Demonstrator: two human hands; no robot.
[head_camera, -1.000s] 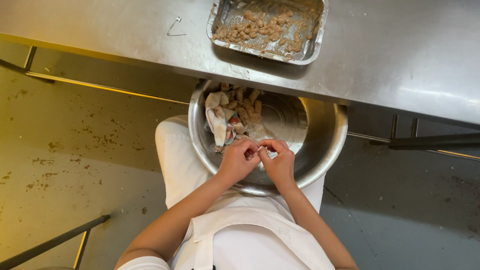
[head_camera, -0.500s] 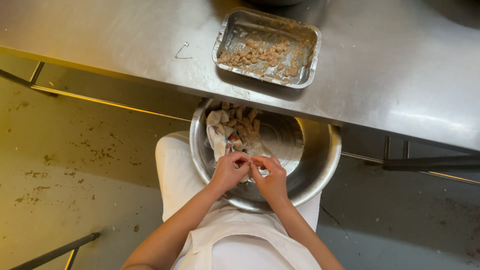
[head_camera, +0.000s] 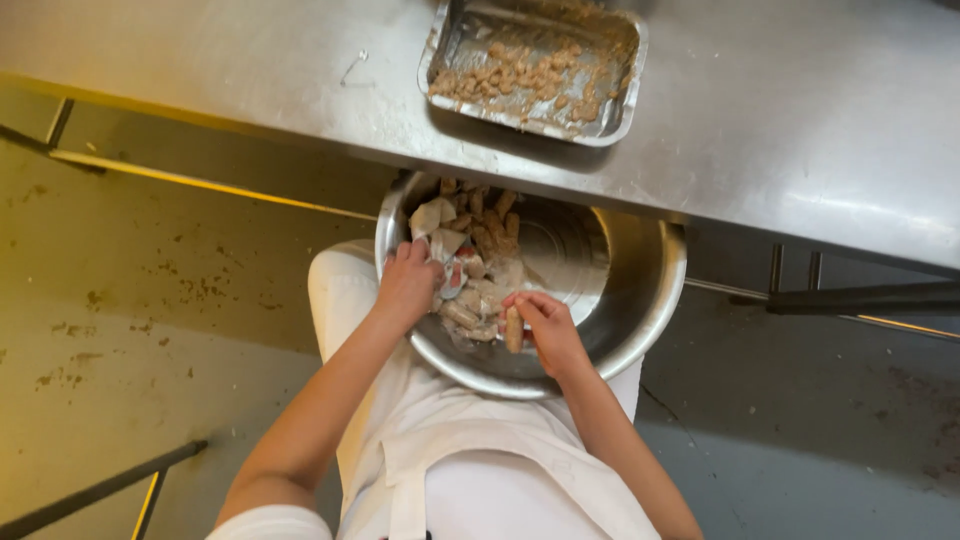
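Far on the left the floor (head_camera: 120, 330) is yellowish and has dark spots on it, and a thin dark bar (head_camera: 100, 488) runs low across that corner. Next comes the person's left arm in a white sleeve, reaching up to the big round metal bowl (head_camera: 640, 300) that sits on the lap over a white apron (head_camera: 480, 470). The left hand (head_camera: 405, 285) is at the bowl's left rim, with its fingers bent down into the pile of pale, brownish pieces (head_camera: 475, 260) and scraps heaped in the left half of the bowl. The fingers look curled around some of that pile, but I cannot tell just which piece they pinch. Just right of it, near the bowl's front rim, the right hand (head_camera: 545, 330) is closed on one small light-brown piece (head_camera: 514, 328), holding it upright between thumb and fingers, just above the bowl's bottom. The right half of the bowl is bare shiny metal. Above the bowl runs a long steel table (head_camera: 800, 150), and its edge covers the top of the bowl. On the table stands a shallow metal tray (head_camera: 632, 80) with small brown chunks spread inside. A little bent wire (head_camera: 355, 66) lies on the table left of the tray. Far right, a dark rail (head_camera: 860, 297) pokes out under the table.
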